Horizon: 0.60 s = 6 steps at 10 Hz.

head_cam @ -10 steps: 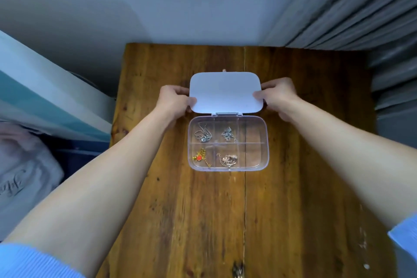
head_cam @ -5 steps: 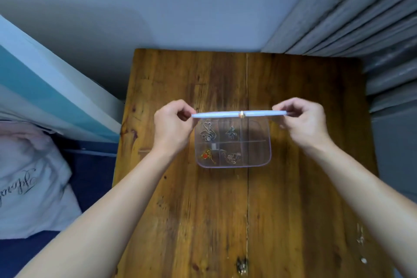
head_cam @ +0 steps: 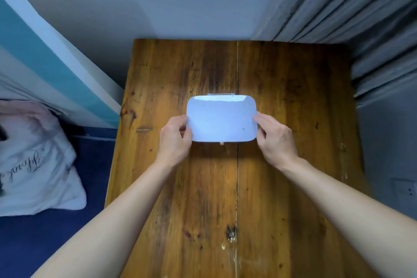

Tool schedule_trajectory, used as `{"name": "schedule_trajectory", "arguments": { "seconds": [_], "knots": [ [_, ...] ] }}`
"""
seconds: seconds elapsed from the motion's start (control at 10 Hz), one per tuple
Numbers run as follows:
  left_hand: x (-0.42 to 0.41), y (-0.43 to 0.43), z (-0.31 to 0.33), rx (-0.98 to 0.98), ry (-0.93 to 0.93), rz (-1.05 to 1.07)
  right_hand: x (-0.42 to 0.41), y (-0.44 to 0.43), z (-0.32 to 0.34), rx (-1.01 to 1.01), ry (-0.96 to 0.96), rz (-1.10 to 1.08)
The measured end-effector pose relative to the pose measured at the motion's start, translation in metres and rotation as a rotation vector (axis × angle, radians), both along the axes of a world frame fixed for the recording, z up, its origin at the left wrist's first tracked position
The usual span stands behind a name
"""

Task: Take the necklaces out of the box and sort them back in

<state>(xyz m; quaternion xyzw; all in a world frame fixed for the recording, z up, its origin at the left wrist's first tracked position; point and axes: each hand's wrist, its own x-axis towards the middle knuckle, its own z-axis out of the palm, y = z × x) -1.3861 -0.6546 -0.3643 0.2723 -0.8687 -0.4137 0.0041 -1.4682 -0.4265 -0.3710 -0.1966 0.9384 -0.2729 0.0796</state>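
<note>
The small plastic box point(head_cam: 222, 118) lies in the middle of the wooden table point(head_cam: 282, 97), its pale lid folded down flat over it, with a small metal clasp at the near edge. The necklaces inside are hidden under the lid. My left hand point(head_cam: 174, 140) pinches the lid's left edge between thumb and fingers. My right hand point(head_cam: 276, 139) holds the lid's right edge the same way.
A white pillow point(head_cam: 33, 160) lies on dark blue bedding to the left of the table. A grey curtain point(head_cam: 361, 11) hangs at the right, and a wall runs behind the table's far edge.
With a hand on each side, the lid swung from open and leaning back, through upright, down onto the box. The necklaces in their compartments went out of sight.
</note>
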Motion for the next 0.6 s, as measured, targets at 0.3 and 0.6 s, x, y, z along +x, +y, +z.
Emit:
{"name": "schedule_trajectory", "arguments": {
  "seconds": [0.3, 0.6],
  "knots": [
    [0.01, -0.009, -0.014, -0.008, -0.17, -0.073, 0.027, -0.033, -0.001, 0.016, -0.104, -0.17],
    [0.061, -0.051, -0.047, -0.555, -0.336, -0.274, 0.023, -0.042, 0.013, 0.204, -0.093, -0.131]
  ]
}}
